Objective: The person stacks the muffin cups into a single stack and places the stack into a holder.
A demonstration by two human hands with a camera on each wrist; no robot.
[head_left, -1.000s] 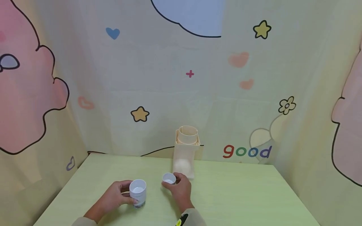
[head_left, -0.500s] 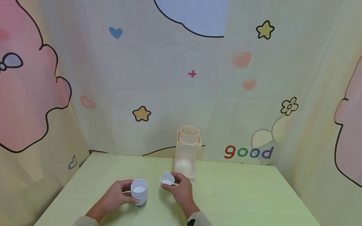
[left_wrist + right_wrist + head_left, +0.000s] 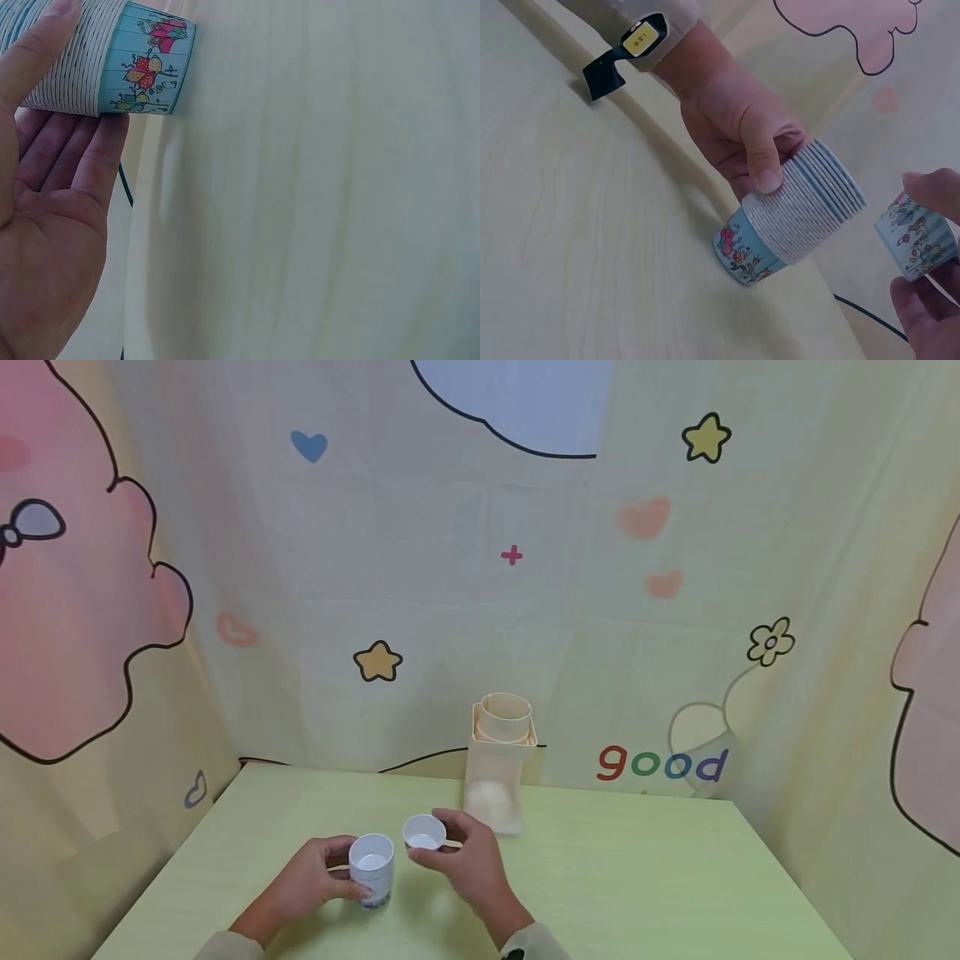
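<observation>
My left hand [image 3: 311, 878] grips a stack of nested paper cups [image 3: 372, 872] above the table's left half, thumb on the near side. In the left wrist view, the stack [image 3: 154, 67] shows many white rims and a light blue bottom cup with colourful cartoon prints. Just right of the stack, my right hand [image 3: 476, 864] pinches a paper cup [image 3: 424, 833] by its side, mouth up. The right wrist view shows the same cartoon print on that cup [image 3: 915, 238], apart from the stack [image 3: 799, 206]. The inside of both looks white.
A cream dispenser-like stand [image 3: 497, 777] with a round open tube on top stands at the table's back, behind my right hand. The pale green table [image 3: 637, 877] ends against a printed curtain [image 3: 450, 568], which also hangs on both sides.
My right hand has moved left and slightly up with its cup, closer to the stack. My left hand and the stack stay nearly in place; the head view has shifted slightly.
</observation>
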